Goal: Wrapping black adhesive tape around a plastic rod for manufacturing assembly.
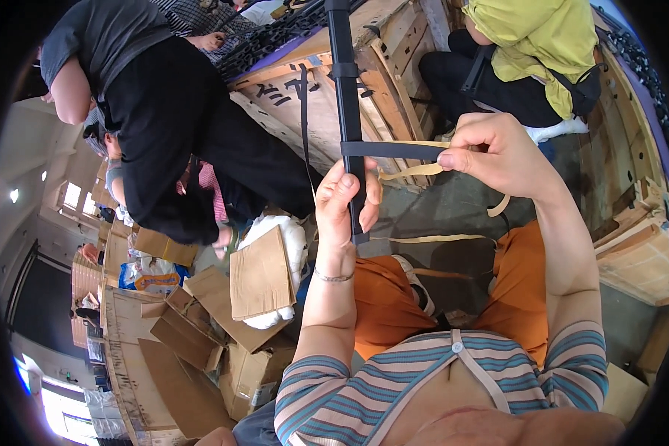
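Observation:
A long black bar (343,97) stands almost upright before me, its lower end near my lap. My left hand (342,197) is closed round it near that end. A black adhesive strip (398,151) crosses the bar just above those fingers and stretches taut to the right. My right hand (494,156) pinches the strip's far end between thumb and fingers. Pale yellow backing paper (416,172) comes away beside the strip and hangs in a loop below the right hand. Another black band (344,70) is wrapped round the bar higher up.
A wooden crate (394,82) stands ahead, with black parts heaped on top. A person in black trousers (186,141) bends at left; another in a yellow top (531,44) sits at right. Cardboard boxes (249,375) and a cardboard-topped white bundle (262,273) lie at lower left.

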Motion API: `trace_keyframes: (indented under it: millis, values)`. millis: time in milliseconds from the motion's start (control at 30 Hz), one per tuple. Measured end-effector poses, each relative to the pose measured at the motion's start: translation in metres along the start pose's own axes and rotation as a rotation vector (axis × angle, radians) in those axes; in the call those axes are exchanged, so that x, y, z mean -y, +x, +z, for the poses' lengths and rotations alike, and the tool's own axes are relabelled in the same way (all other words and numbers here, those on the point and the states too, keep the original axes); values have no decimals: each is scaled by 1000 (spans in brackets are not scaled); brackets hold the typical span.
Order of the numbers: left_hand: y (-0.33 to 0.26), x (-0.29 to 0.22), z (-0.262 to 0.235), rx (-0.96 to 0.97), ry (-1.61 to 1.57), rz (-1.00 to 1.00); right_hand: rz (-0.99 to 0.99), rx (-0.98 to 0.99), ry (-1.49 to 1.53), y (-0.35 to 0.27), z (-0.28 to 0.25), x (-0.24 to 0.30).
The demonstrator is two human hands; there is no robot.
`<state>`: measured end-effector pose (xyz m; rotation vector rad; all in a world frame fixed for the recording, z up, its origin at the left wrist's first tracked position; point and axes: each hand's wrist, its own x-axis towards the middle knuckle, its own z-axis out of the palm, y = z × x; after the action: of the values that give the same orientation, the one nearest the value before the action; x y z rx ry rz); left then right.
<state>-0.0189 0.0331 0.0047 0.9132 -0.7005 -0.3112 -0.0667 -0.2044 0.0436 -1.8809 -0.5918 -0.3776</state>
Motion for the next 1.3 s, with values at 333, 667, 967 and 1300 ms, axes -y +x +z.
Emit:
trace_keyframes:
  millis: [333,667,967,1300]
  values:
    - [0,0,1,5,-65,-27,37,53,3,1,-2,5]
    - [4,1,-1,-122,284,83,43,82,-4,0,-3,8]
    - [-4,-10,1,26,-115,-56,40,113,-2,8,-3,-2]
    - [-9,7,18,183,-784,-220,57,146,126,19,17,-27]
